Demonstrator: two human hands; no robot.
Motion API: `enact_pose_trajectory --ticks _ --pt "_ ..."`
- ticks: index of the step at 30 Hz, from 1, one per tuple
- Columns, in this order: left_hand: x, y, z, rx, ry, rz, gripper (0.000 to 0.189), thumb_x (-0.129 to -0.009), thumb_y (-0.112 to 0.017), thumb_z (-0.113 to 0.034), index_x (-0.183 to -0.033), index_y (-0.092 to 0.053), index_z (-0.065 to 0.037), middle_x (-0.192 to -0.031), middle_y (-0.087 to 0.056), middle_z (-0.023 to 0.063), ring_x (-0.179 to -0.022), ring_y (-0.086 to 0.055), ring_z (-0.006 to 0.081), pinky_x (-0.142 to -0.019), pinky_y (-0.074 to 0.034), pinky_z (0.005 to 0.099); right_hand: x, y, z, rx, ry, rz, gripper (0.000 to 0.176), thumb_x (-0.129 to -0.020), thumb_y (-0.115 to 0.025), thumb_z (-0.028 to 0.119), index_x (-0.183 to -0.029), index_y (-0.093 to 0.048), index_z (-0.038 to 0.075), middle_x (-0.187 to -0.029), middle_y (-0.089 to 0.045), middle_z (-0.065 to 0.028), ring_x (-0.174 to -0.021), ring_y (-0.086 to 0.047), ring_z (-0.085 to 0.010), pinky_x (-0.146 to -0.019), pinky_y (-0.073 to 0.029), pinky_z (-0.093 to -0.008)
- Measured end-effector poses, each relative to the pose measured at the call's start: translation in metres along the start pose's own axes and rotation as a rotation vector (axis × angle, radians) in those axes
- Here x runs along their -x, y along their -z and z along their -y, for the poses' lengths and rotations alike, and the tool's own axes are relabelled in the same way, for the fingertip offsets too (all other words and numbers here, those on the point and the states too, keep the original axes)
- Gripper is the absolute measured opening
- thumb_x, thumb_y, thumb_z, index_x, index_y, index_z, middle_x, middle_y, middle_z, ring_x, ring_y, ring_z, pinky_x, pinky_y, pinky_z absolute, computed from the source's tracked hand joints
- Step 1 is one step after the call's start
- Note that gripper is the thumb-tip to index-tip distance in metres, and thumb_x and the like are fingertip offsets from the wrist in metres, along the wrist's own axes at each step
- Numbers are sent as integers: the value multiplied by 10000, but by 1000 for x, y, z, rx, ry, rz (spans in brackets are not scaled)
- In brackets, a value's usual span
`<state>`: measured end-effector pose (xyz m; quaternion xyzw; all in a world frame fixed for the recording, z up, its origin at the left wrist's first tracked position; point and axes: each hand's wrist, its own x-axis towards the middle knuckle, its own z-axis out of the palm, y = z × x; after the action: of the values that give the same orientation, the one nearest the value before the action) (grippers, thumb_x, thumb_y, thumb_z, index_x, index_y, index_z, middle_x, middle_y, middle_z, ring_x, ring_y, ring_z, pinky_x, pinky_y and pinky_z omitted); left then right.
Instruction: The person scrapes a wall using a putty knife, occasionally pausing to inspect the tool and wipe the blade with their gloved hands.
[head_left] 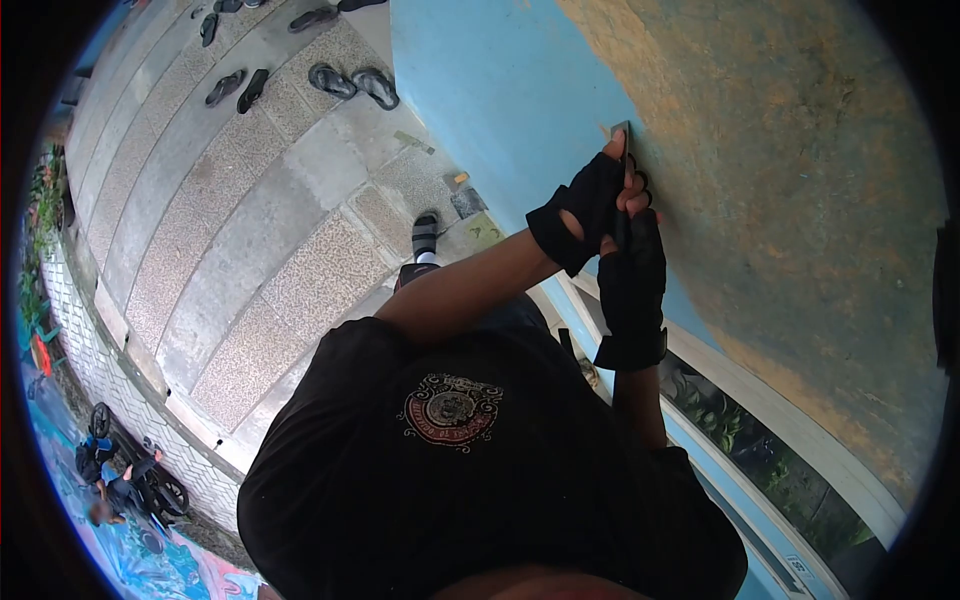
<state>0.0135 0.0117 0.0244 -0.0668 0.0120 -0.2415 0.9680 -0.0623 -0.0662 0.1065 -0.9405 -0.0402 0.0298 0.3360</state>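
Observation:
Both my hands wear black fingerless gloves and meet at a thin flat scraper-like tool [627, 133] against the painted surface. My left hand [592, 205] is closed round it, with the thumb near its flat end. Just below, my right hand [634, 275] is closed at the tool's dark lower part; its fingers are partly hidden. The surface is light blue [480, 75] on one side and patchy brown [780, 170] on the other, with the tool's end near the border.
Several sandals [332, 82] lie on the tiled floor [250, 240]. My foot [426, 236] stands near the wall's base. A window-like opening [750, 430] with a pale frame is at the lower right. A person [120, 490] is beside a motorcycle [165, 490] at the far lower left.

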Motion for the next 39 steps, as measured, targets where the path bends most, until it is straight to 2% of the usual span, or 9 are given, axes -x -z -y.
enact_pose_trajectory --ticks 4,14,16,23,29,32,34,35,39 --pt "5 4 1 -17 41 61 574 -999 -397 -573 -668 -502 -117 -522 -351 -4 -547 -449 142 -746 -536 454 9 -2 7 64 -109 18 529 -897 -610 95 -1400 -452 40 -1305 -558 -198 -1210 -559 -328 -986 -446 -361" --pt "7 -4 -2 -35 33 51 564 -996 -403 -574 -673 -498 -121 -543 -359 -6 -553 -448 137 -748 -529 438 6 -6 5 -24 -53 4 511 -909 -595 106 -1395 -452 39 -1315 -560 -191 -1197 -566 -341 -976 -452 -379" --pt "7 3 -6 -42 32 93 565 -987 -411 -585 -685 -521 -120 -549 -373 -1 -566 -458 138 -746 -528 431 5 -11 14 27 -11 -60 513 -884 -577 66 -1382 -458 66 -1141 -628 -208 -970 -660 -347 -800 -518 -388" --pt "6 1 -4 -40 63 109 559 -989 -412 -581 -693 -528 -121 -553 -380 -4 -579 -462 139 -738 -529 424 7 -16 -4 -72 90 -131 530 -878 -569 60 -1393 -447 80 -1080 -647 -200 -946 -667 -338 -795 -516 -372" --pt "7 0 0 -47 56 97 552 -991 -416 -574 -690 -524 -124 -545 -383 -4 -576 -463 136 -726 -536 415 10 -10 3 37 -43 -53 527 -883 -584 84 -1392 -447 85 -1092 -643 -191 -923 -671 -354 -763 -519 -398" --pt "4 7 -5 -34 70 113 544 -991 -416 -574 -696 -522 -129 -539 -378 -8 -569 -458 129 -741 -549 421 5 -18 -2 92 133 -147 516 -888 -592 104 -1385 -450 84 -1041 -656 -200 -926 -677 -358 -743 -521 -418" --pt "0 10 -15 -58 -32 43 547 -990 -414 -576 -690 -529 -133 -537 -376 -5 -558 -452 128 -770 -536 445 -4 -19 10 -32 -49 -5 513 -915 -603 96 -1401 -449 42 -1321 -558 -181 -1209 -566 -310 -984 -451 -370" --pt "1 9 -14 -26 -10 32 556 -987 -412 -583 -676 -527 -137 -532 -372 -9 -552 -452 128 -770 -531 455 -2 -22 0 78 73 -96 491 -902 -586 123 -1373 -453 91 -1028 -664 -209 -924 -668 -396 -731 -526 -429" --pt "4 2 0 -7 50 10 581 -978 -415 -598 -658 -521 -124 -528 -366 -15 -538 -453 134 -724 -549 454 2 -14 4 103 7 -52 466 -907 -581 131 -1355 -456 95 -1031 -659 -214 -873 -670 -402 -708 -526 -430"
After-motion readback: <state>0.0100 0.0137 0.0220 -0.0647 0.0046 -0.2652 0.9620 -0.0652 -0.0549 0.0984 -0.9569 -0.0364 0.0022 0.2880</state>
